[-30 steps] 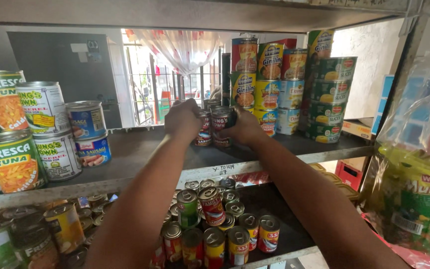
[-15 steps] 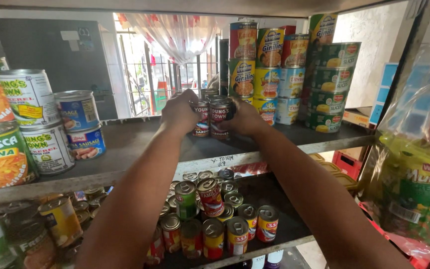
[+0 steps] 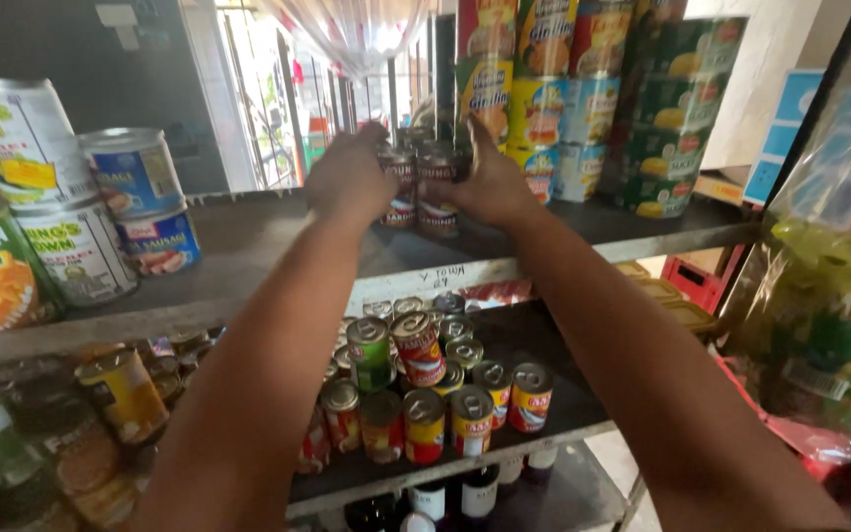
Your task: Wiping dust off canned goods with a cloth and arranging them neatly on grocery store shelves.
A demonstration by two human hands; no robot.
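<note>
Both my arms reach out over a dark metal shelf [image 3: 258, 246]. My left hand [image 3: 350, 179] grips a small dark red can [image 3: 398, 169] that sits on top of another can. My right hand [image 3: 490, 182] wraps around a second small dark red can [image 3: 436, 166], also stacked on a can below [image 3: 435, 214]. The two stacks stand side by side, touching, in the middle of the shelf. More small cans of the same kind show behind them, partly hidden by my fingers.
Tall stacks of yellow and green tins [image 3: 583, 99] fill the shelf's right end. Large white and blue tins [image 3: 135, 197] stand at the left. A lower shelf holds several small red cans [image 3: 425, 394]. A clear bag of packets [image 3: 829, 296] hangs at the right.
The view has moved closer to the shelf. Both hands have stayed on the small dark red cans, shifting slightly as they hold the stacks together.
</note>
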